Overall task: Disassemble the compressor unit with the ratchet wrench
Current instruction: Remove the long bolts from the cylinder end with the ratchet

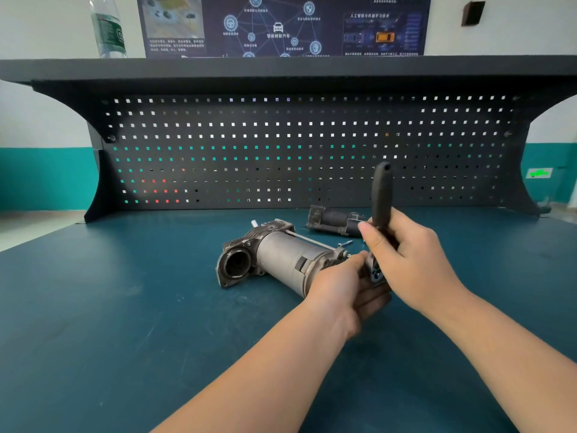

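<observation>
1. We take the compressor unit (281,260) as landmark: it lies on its side on the blue bench top (125,307), round open port facing us on its left end, motor can running toward its right end
2. Our left hand (340,292) wraps fingers round the unit's right end cap and steadies it
3. Our right hand (406,257) grips the ratchet wrench (382,201) low on its black handle, which sticks up and away from us above the unit's right end; the head sits at that end cap, but we cannot tell if the socket is seated on a bolt
4. A long through-bolt (309,240) runs along the unit's top; a loose screw (345,243) lies just behind its right end, a second dark motor part (334,220) further behind
5. Handling, our guess: cast metal body, heavy, rigid, not fragile; the smooth round can will likely roll under torque, so we hold at the end cap or the ribbed flange, not mid-can
6. The wrench looks stiff with a grippy handle; a hold further up would give more leverage
</observation>
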{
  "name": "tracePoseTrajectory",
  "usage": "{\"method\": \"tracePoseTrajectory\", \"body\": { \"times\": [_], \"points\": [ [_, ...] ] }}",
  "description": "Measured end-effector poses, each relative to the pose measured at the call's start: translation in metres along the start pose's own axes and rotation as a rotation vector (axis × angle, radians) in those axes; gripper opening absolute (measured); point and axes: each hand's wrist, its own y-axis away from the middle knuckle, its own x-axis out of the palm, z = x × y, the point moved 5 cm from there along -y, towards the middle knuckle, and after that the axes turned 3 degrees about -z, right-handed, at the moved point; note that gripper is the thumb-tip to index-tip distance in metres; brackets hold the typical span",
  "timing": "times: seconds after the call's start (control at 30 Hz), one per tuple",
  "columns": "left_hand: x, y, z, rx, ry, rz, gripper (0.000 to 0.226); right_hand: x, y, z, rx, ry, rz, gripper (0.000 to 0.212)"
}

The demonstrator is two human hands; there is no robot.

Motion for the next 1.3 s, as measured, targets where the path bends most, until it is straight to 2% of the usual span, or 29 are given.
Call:
{"method": "tracePoseTrajectory", "body": {
  "times": [0.1, 0.23, 0.33, 0.4, 0.5, 0.57, 0.6, 0.7, 0.77, 0.83, 0.93, 1.03, 1.1, 1.23, 1.3],
  "points": [
    [0.000, 0.000, -0.001, 0.008, -0.006, 0.006, 0.017, 0.001, -0.001, -0.005, 0.123, -0.065, -0.030, 0.022],
    [0.001, 0.000, -0.001, 0.016, -0.007, 0.000, 0.027, -0.003, -0.006, -0.036, 0.521, -0.048, -0.141, 0.030],
    [0.002, -0.001, 0.000, 0.011, -0.012, 0.004, 0.025, 0.004, 0.003, -0.061, 0.931, -0.306, -0.096, 0.032],
    [0.003, -0.002, 0.000, 0.009, -0.018, 0.008, 0.024, 0.012, 0.015, -0.069, 1.173, -0.476, -0.003, 0.033],
    [0.003, -0.003, 0.001, 0.007, -0.018, 0.005, 0.029, 0.023, 0.024, -0.071, 1.289, -0.633, 0.050, 0.033],
    [0.002, -0.002, 0.002, 0.011, -0.016, -0.002, 0.029, 0.020, 0.019, -0.070, 1.194, -0.611, -0.056, 0.034],
    [0.001, -0.002, 0.002, 0.014, -0.015, -0.004, 0.029, 0.015, 0.013, -0.069, 1.080, -0.560, -0.130, 0.034],
    [0.000, 0.000, 0.000, 0.021, -0.008, -0.014, 0.030, -0.001, -0.002, -0.046, 0.601, -0.248, -0.231, 0.031],
    [0.000, 0.001, -0.001, 0.015, 0.004, -0.010, 0.028, -0.005, -0.004, -0.022, 0.300, -0.102, -0.185, 0.027],
    [0.000, 0.001, 0.000, 0.004, 0.020, -0.007, 0.023, -0.002, -0.001, -0.006, 0.122, -0.038, -0.076, 0.025],
    [0.000, 0.000, 0.001, -0.004, 0.028, -0.001, 0.017, -0.001, 0.000, -0.002, 0.098, -0.022, -0.021, 0.024],
    [0.001, -0.001, 0.001, 0.003, 0.020, 0.005, 0.020, -0.003, -0.004, -0.014, 0.286, -0.087, -0.129, 0.027],
    [0.002, -0.001, 0.001, 0.009, 0.007, 0.005, 0.027, -0.003, -0.005, -0.031, 0.511, -0.115, -0.164, 0.029],
    [0.003, -0.002, 0.003, 0.004, -0.032, 0.004, 0.030, 0.010, 0.010, -0.064, 1.113, -0.530, -0.072, 0.030],
    [0.000, -0.004, 0.004, 0.000, -0.068, -0.006, 0.026, 0.019, 0.021, -0.070, 1.292, -0.663, 0.032, 0.030]
  ]
}}
